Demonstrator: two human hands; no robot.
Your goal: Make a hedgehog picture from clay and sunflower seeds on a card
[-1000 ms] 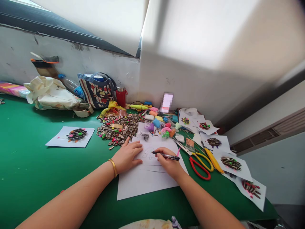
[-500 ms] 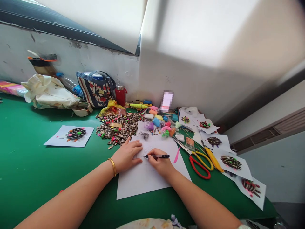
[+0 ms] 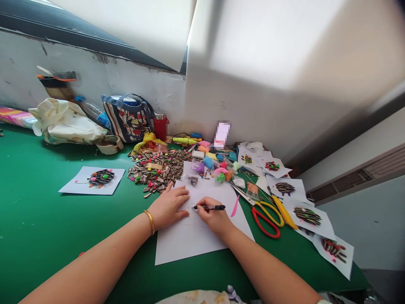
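A white sheet of paper [image 3: 183,245] lies on the green table in front of me, with faint small marks near its middle. My right hand [image 3: 211,217] grips a black pen [image 3: 215,207], its tip at the paper. Flat on the sheet's left part rests my left hand [image 3: 168,207], fingers spread, a gold bangle [image 3: 149,222] at the wrist. Beyond it is a heap of striped sunflower seeds [image 3: 158,169] mixed with small coloured balls. A pink plastic clay knife [image 3: 235,206] lies on the paper's right edge.
Scissors [image 3: 267,217] with red and yellow handles and a yellow cutter [image 3: 284,213] lie to the right. Further right are several seed-picture cards [image 3: 325,230]; another card [image 3: 76,181] lies left. Bagged clay [image 3: 208,162], a striped bag [image 3: 126,120] and a red bottle [image 3: 160,128] stand at the back.
Almost nothing differs. The pen tip has shifted very slightly on the paper, while my left hand stays in place.
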